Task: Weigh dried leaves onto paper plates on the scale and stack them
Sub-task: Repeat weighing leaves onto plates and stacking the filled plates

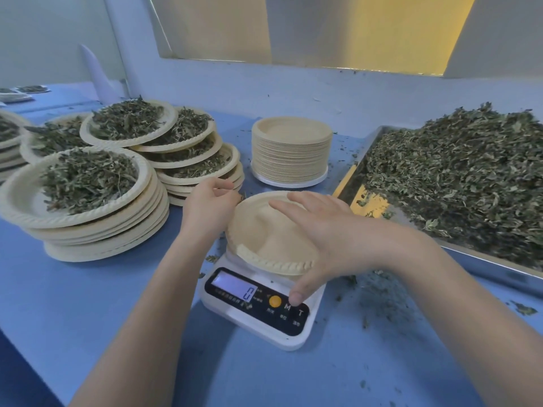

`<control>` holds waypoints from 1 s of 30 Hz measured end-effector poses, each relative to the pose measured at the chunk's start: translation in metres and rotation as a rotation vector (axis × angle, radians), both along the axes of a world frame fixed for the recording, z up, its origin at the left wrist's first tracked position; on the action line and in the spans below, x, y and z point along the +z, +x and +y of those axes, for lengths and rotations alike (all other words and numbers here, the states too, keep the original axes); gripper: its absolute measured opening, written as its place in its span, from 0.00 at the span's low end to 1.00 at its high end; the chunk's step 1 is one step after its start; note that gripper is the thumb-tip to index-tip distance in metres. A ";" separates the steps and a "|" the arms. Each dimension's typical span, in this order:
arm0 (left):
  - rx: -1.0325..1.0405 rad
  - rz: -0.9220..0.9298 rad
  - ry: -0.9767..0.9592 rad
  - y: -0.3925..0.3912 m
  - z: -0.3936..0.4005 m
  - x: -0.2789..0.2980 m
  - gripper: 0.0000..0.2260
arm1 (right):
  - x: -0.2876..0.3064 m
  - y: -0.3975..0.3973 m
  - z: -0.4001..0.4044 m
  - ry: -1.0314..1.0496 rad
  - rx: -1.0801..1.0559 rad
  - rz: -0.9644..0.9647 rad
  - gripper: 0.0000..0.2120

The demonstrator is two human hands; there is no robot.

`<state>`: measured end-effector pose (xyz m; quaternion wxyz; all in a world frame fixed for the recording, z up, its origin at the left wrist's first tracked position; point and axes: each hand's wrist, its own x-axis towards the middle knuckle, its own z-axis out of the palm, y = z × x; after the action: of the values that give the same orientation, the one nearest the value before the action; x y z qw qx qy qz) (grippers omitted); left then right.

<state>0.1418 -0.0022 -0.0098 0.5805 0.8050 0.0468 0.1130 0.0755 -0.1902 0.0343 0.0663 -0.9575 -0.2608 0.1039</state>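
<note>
Paper plate (270, 230) sits empty on scale (258, 306), screen shows zero. Right hand (323, 233) flat on plate, thumb at T button, maybe pressing. Left hand (210, 205) curled at plate edge, grip unclear. Many filled plates (88, 183) stacked left. Big leaf pile (458, 171) left in tray.

Soft even light, yellow window glow, wide-angle edge distortion

Matt paper plate (273, 230), glossy plastic scale (258, 312), shiny metal tray (482, 267)

1 scale (258, 306); 1 empty plate (273, 230) on it; 1 empty-plate stack (291, 154); 1 leaf tray (458, 183); 2 hands (211, 207).
</note>
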 end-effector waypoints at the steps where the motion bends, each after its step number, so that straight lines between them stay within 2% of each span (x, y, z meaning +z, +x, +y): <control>1: -0.002 -0.002 -0.002 0.000 0.000 0.000 0.09 | -0.001 0.000 -0.001 -0.007 -0.012 0.014 0.59; 3: 0.022 -0.038 0.034 -0.002 -0.002 0.001 0.10 | 0.000 0.001 -0.003 -0.026 -0.032 0.035 0.60; 6: 0.098 -0.211 0.184 -0.009 -0.010 0.010 0.12 | 0.005 0.001 -0.005 -0.021 -0.022 0.023 0.59; 9: -0.013 -0.370 0.255 -0.017 -0.034 0.028 0.08 | 0.014 0.002 -0.009 0.081 0.013 -0.005 0.54; 11: -0.179 -0.384 0.338 -0.019 -0.057 0.039 0.07 | 0.021 0.004 -0.020 0.198 0.009 0.047 0.46; 14: -0.346 -0.321 0.441 -0.010 -0.095 0.055 0.11 | 0.031 0.008 -0.049 0.309 -0.047 0.114 0.20; 15: -0.370 -0.292 0.439 -0.005 -0.107 0.060 0.11 | 0.032 0.011 -0.061 0.331 -0.068 0.114 0.19; 17: -0.418 -0.229 0.430 0.007 -0.132 0.067 0.12 | 0.032 0.018 -0.088 0.371 -0.138 0.116 0.24; 20: -0.557 -0.159 0.542 0.023 -0.179 0.068 0.13 | 0.023 0.029 -0.137 0.344 -0.293 0.091 0.37; 23: -0.722 -0.117 0.804 0.035 -0.228 0.062 0.17 | 0.012 0.033 -0.189 0.157 -0.475 0.055 0.43; 25: -0.838 -0.036 0.959 0.043 -0.256 0.053 0.23 | 0.006 0.032 -0.221 -0.001 -0.605 0.048 0.45; 27: -0.904 0.109 1.002 0.055 -0.277 0.042 0.34 | 0.001 0.031 -0.251 -0.137 -0.746 0.069 0.46; 30: -0.873 0.217 1.053 0.075 -0.294 0.025 0.48 | -0.006 0.031 -0.278 -0.278 -0.874 0.129 0.49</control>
<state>0.2168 -0.2961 0.0156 0.0966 0.9315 -0.2848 -0.2046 0.1061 -0.4682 0.0286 -0.0088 -0.9691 0.1881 0.1595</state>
